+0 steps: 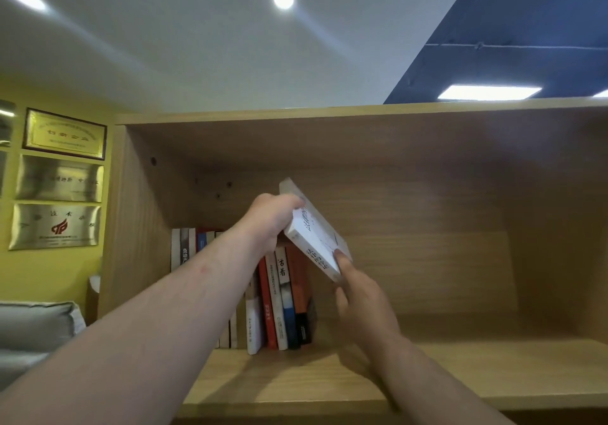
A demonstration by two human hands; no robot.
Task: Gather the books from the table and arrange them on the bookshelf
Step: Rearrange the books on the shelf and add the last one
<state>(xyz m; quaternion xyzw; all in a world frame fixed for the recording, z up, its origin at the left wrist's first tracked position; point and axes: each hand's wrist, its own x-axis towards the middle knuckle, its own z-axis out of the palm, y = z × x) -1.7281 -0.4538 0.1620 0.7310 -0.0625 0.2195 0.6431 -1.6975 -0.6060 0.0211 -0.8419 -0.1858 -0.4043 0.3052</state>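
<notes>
A white book (314,232) hangs tilted inside the wooden bookshelf (427,372), above the right end of a row of upright books (279,306). My left hand (271,219) grips its upper part from the left, fingers curled over the top edge. Lower down, my right hand (360,296) holds the book's bottom corner from below, fingers and thumb around it. The row stands at the left of the shelf board; my left forearm hides part of it.
The shelf board to the right of the row is bare wood up to the right side wall (559,227). Gold plaques (61,178) hang on the yellow wall at left. A grey cushion (33,329) lies at lower left.
</notes>
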